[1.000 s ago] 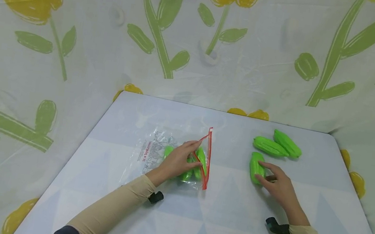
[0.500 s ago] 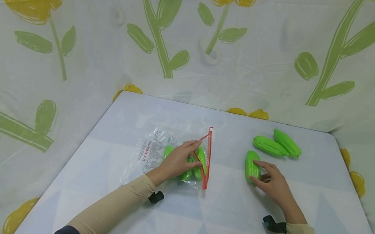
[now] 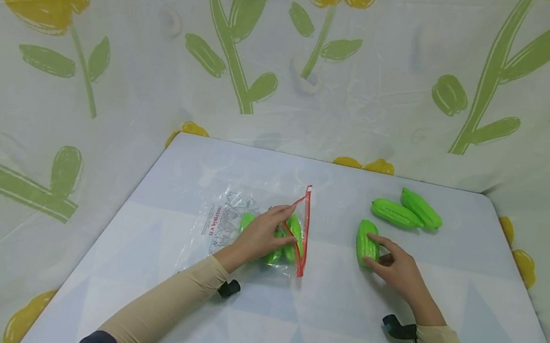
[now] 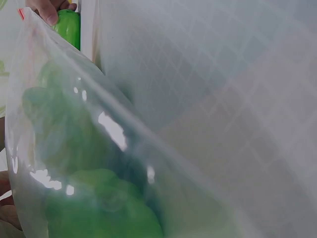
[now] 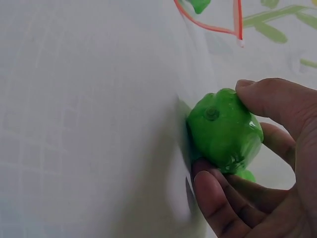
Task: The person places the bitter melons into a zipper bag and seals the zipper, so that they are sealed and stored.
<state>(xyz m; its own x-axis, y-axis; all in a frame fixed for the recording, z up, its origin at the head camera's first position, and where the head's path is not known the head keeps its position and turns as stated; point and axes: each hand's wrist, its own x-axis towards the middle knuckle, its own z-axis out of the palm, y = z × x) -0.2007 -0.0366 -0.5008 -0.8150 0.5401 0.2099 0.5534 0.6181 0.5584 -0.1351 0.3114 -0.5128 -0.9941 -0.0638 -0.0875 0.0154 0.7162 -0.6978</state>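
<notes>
A clear zip bag (image 3: 226,220) with a red zip edge lies on the table, its mouth facing right and gaping. Several green ridged toy vegetables show through its plastic. My left hand (image 3: 261,234) holds the bag's upper edge at the mouth, thumb and fingers apart along the red strip. To the right, my right hand (image 3: 400,271) grips another green ridged toy vegetable (image 3: 366,244) from its right side, between thumb and fingers. In the right wrist view, that toy vegetable (image 5: 223,129) is seen end-on, close beside the tabletop. The bag's plastic (image 4: 114,129) covers much of the left wrist view.
Two more green toy vegetables (image 3: 395,213) lie touching each other behind my right hand. The white table (image 3: 325,342) has pale blue triangles. A flower-printed curtain (image 3: 381,92) hangs behind and at both sides.
My right hand has moved a little left with the toy vegetable, away from the pair behind it and closer to the bag. My left hand and the bag have stayed put.
</notes>
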